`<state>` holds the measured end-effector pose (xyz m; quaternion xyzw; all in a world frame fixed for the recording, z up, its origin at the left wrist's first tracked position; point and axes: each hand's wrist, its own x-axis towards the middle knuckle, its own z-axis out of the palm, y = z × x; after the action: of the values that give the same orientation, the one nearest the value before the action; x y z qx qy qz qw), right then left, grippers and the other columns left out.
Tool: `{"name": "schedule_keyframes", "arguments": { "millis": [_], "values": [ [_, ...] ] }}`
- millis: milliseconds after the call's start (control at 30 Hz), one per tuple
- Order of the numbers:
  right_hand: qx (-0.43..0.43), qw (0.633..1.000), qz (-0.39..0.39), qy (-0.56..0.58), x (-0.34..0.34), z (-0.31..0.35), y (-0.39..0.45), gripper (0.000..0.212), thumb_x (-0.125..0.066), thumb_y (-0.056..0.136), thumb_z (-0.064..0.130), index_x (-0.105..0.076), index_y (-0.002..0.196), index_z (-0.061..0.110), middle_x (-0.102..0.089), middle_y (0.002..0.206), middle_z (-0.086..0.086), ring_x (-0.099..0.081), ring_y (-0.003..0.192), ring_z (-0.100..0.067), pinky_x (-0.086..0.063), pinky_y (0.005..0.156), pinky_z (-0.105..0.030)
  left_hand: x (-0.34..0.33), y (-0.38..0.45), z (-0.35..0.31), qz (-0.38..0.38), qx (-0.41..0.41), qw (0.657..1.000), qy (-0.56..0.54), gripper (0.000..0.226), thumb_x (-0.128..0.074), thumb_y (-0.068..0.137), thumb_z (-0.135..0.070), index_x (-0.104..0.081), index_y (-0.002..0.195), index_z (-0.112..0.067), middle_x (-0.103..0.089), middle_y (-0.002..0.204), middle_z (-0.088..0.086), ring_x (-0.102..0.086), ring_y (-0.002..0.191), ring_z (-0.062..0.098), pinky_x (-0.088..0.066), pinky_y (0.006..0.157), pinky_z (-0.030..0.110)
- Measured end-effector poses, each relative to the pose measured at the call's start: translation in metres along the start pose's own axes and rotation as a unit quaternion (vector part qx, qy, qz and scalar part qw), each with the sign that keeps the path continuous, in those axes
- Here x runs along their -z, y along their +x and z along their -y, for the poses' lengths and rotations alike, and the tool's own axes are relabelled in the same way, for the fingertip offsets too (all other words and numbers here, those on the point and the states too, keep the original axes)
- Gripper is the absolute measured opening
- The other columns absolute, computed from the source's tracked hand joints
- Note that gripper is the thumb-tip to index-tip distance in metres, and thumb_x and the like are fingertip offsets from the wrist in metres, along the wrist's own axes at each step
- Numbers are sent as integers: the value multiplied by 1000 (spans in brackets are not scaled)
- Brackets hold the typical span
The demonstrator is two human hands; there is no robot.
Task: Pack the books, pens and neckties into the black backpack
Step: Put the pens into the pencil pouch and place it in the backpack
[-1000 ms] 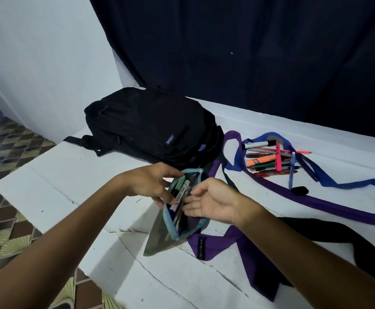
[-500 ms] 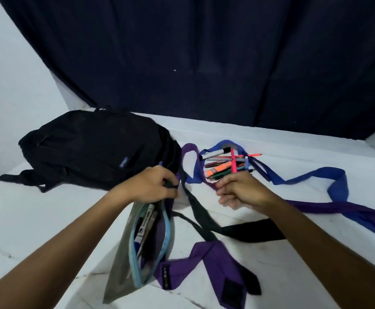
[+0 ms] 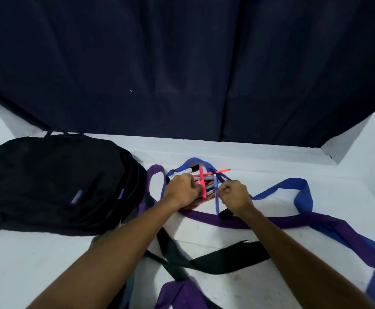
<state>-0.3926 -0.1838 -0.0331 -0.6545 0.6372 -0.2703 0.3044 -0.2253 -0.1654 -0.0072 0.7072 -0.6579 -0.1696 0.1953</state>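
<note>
Black backpack (image 3: 55,184) — one; both grips, left hand (image 3: 183,190), right hand (image 3: 234,194), curl on pens (image 3: 206,182).

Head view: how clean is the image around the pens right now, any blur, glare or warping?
Head view: dim, bluish light, no glare; soft motion blur over both hands and the pile of coloured pens; wide-angle warping bends the dark blue curtain; black fabric backpack lacks detail.
</note>
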Motion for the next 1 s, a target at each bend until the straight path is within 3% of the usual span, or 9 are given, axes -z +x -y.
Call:
{"name": "schedule_keyframes", "arguments": {
  "millis": [233, 400, 500, 567, 667, 767, 867, 933, 1000],
  "values": [
    [-89, 994, 2, -66, -23, 1, 25, 19, -63, 91, 28, -64, 93, 9, -62, 82, -4, -62, 76, -21, -40, 54, -24, -32, 41, -10, -19, 57, 996, 68, 53, -54, 86, -65, -68, 97, -16, -70, 91, 4, -62, 81, 19, -45, 62, 30],
    [-103, 994, -28, -16, -21, -5, 36, 23, -59, 92, 29, -59, 81, 8, -62, 77, -6, -63, 74, -24, -45, 58, -29, -36, 46, -16, 36, 65, 994, 81, 36, -65, 87, -39, -62, 106, -8, -67, 105, 9, -64, 95, 27, -50, 73, 34],
    [-91, 982, -57, 155, -6, -1, 37, 29, -55, 95, 23, -59, 70, 8, -64, 72, -10, -66, 73, -30, -54, 66, -38, -31, 48, -14, 37, 78, 996, 24, 30, -67, 83, -39, -59, 87, -10, -65, 88, 8, -62, 81, 24, -48, 66, 32],
    [-102, 931, -29, 349, 10, 5, 34, 19, -53, 96, 11, -60, 80, 3, -69, 80, -17, -70, 78, -33, -59, 74, -44, -24, 50, -10, 37, 77, 996, -34, 29, -69, 82, -33, -63, 78, -5, -66, 79, 10, -64, 79, 26, -50, 66, 34],
    [-88, 872, 29, 481, 33, 7, 26, 8, -48, 93, -5, -55, 92, -2, -65, 76, -20, -65, 64, -26, -56, 60, -34, -14, 49, 0, 61, 79, 979, -177, 11, -72, 84, -11, -61, 82, -7, -71, 77, 15, -68, 69, 24, -60, 72, 39],
    [-42, 928, 81, 360, 45, -7, 19, 18, -54, 82, -12, -54, 93, 3, -53, 61, -12, -45, 47, -15, -38, 45, -28, -11, 47, 12, 99, 52, 969, -221, 19, -71, 87, -13, -56, 97, -17, -65, 76, 4, -62, 67, 17, -58, 74, 36],
    [81, 981, 137, 107, 42, -27, 13, 16, -68, 75, -3, -63, 85, 9, -61, 74, -8, -55, 59, -18, -48, 57, -35, -8, 39, 17, 94, 11, 985, -144, 18, -67, 90, -34, -58, 83, -20, -62, 80, 0, -59, 78, 18, -50, 78, 36],
    [175, 968, 175, -40, 36, -37, 9, 19, -77, 71, 3, -69, 87, 10, -65, 82, 2, -61, 74, -12, -51, 71, -32, -9, 30, 16, 107, -1, 991, -84, 24, -65, 89, -35, -57, 69, -23, -60, 73, -3, -59, 74, 16, -45, 69, 32],
    [215, 947, 208, -115, 30, -40, 4, 27, -81, 69, 10, -72, 94, 10, -60, 84, 13, -57, 78, -5, -47, 71, -25, -12, 19, 16, 137, -11, 990, -15, 27, -73, 80, -38, -57, 64, -23, -60, 70, -7, -58, 70, 11, -42, 61, 26]
  ]
}}
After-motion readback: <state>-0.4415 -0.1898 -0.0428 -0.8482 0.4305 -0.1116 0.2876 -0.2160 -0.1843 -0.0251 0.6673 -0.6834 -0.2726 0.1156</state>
